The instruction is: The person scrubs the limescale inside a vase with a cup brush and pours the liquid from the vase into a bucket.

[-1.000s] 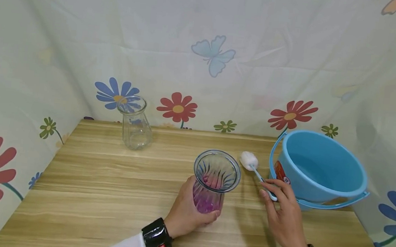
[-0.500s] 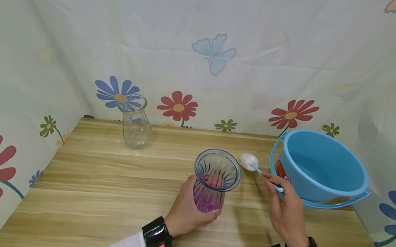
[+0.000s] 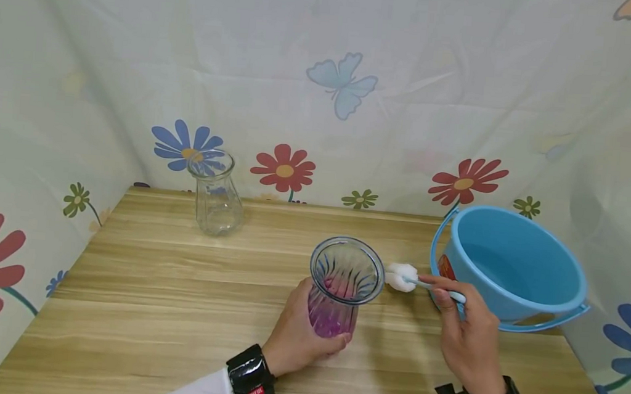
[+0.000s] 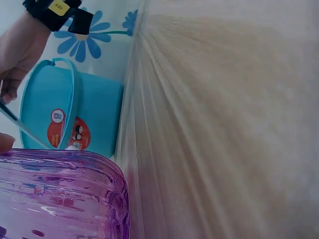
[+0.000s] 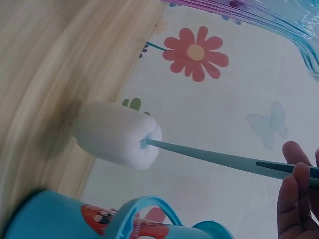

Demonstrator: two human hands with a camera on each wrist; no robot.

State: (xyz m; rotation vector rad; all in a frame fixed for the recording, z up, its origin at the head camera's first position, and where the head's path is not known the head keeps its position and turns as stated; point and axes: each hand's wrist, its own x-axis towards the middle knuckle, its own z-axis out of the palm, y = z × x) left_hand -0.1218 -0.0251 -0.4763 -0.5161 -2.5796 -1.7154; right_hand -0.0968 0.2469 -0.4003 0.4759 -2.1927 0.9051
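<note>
My left hand (image 3: 301, 338) grips a ribbed glass vase (image 3: 332, 322), thumb and fingers around its lower body. The vase is purple-pink below with a bluish rim, and its mouth tilts toward the head camera. In my right hand (image 3: 468, 342), the fingers pinch the light blue handle of a sponge brush (image 3: 401, 277). Its white, rounded sponge head (image 5: 117, 134) points left, close beside the vase's rim in the head view. In the right wrist view, the head stands at the end of the thin handle (image 5: 214, 157). Pink-purple glass (image 4: 65, 194) fills the left wrist view's lower left.
A light blue bucket (image 3: 467, 286) with its handle lowered stands at the right, just behind my right hand. A clear glass vase (image 3: 218, 211) stands at the back left of the wooden table (image 3: 173, 309). A flower-printed curtain (image 3: 339, 32) surrounds the table.
My right hand has shifted right and turned the sponge brush, so its handle lies flatter and the sponge head sits nearer me. My left hand and the vase have stayed in place.
</note>
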